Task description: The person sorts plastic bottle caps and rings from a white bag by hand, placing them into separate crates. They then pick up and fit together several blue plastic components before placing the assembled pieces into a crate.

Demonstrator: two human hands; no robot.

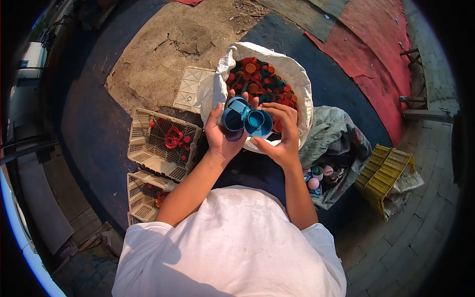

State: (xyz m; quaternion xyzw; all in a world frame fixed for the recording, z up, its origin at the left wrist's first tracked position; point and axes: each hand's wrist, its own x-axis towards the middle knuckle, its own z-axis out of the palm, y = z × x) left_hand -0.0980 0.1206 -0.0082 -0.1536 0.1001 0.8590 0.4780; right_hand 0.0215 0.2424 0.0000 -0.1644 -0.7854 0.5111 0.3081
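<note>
Pieces are being handled above the sack's near edge: the left hand (222, 142), palm up, is curled round glossy blue plastic cup-shaped pieces (236, 105), while the right hand (283, 142) has thumb and fingers clamped on a round blue plastic cup (256, 118) with a ringed inner wall. Judging by those smooth, curved walls, the next move calls for a steady fingertip grip. Beneath, the crinkled white woven sack (298, 81) holds small red and dark-green round plastic caps (253, 88).

Yellow crate (378, 166) at right, grey paving (423, 213) beside it, red sheet (373, 54) farther forward.
</note>
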